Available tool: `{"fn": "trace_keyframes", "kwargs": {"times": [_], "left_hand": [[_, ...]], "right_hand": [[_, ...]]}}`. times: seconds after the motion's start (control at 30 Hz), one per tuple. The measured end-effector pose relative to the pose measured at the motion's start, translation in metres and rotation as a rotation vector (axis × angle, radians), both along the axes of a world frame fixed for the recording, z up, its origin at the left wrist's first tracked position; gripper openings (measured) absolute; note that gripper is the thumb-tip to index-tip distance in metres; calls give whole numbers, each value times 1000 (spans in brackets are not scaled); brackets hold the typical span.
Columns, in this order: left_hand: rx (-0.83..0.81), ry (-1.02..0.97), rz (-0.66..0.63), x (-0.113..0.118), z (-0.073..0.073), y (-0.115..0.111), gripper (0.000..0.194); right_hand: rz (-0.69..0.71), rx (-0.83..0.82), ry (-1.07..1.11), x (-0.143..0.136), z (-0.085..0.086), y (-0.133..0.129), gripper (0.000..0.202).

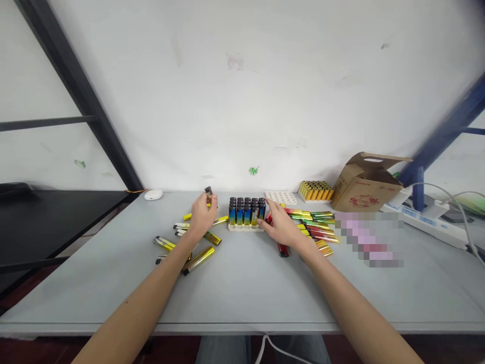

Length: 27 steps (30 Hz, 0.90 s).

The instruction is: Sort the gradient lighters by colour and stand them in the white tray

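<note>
A white holder (246, 228) at the table's middle carries several upright blue lighters (239, 214) with black tops, plus a yellowish clear one (255, 216) in its front row. My left hand (203, 212), raised left of the holder, is closed on a lighter (208, 192) whose dark top points up. My right hand (279, 225) rests against the holder's right side, with thumb and forefinger at the blue lighter at the right end. Loose yellow lighters (199, 260) lie around my left forearm. Beside my right hand are a dark red lighter (283, 250) and shiny coloured pieces (320, 232).
Behind on the right are an unfilled white holder (281, 197), a holder packed with yellow cylinders (317, 191) and an open cardboard box (366, 187). A power strip (428, 225) with cables lies at far right. A white case (153, 194) sits back left.
</note>
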<state>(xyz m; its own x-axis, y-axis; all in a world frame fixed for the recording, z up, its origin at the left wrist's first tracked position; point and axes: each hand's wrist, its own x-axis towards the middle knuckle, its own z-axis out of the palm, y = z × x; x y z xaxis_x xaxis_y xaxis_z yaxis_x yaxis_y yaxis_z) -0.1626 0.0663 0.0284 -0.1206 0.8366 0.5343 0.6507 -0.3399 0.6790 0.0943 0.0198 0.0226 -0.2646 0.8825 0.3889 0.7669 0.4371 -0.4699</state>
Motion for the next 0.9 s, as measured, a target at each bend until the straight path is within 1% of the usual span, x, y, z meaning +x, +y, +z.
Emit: {"fn": "trace_keyframes", "kwargs": {"times": [0.07, 0.13, 0.23, 0.3, 0.4, 0.43, 0.5, 0.57, 0.67, 0.77, 0.9], "left_hand": [[102, -122, 1, 4, 4, -5, 24], [161, -227, -58, 10, 9, -12, 23], [142, -336, -186, 18, 17, -24, 25], [52, -422, -334, 22, 24, -30, 28], [-202, -645, -600, 22, 36, -35, 40], [-289, -730, -665, 22, 39, -36, 43], [-429, -875, -745, 21, 43, -38, 42], [-511, -960, -785, 22, 45, -39, 38], [-561, -1013, -796, 24, 45, -41, 34], [-558, -1022, -780, 28, 44, -42, 32], [-519, -1019, -753, 27, 48, -43, 29]], "right_hand": [[6, 11, 11, 0, 0, 1, 63], [5, 24, 18, 0, 0, 1, 61], [-6, 32, 26, -1, 1, 0, 60], [-14, 34, 29, -1, 2, 0, 60], [-22, 42, 34, -2, 2, -1, 60], [-23, 42, 37, -2, 2, -1, 59], [-24, 37, 41, -3, 2, -1, 59], [-28, 30, 40, -3, 2, -1, 58], [-34, 22, 32, -4, 4, -1, 58], [-30, 27, 37, -4, 4, -1, 57], [-25, 29, 48, -4, 3, -2, 56]]}}
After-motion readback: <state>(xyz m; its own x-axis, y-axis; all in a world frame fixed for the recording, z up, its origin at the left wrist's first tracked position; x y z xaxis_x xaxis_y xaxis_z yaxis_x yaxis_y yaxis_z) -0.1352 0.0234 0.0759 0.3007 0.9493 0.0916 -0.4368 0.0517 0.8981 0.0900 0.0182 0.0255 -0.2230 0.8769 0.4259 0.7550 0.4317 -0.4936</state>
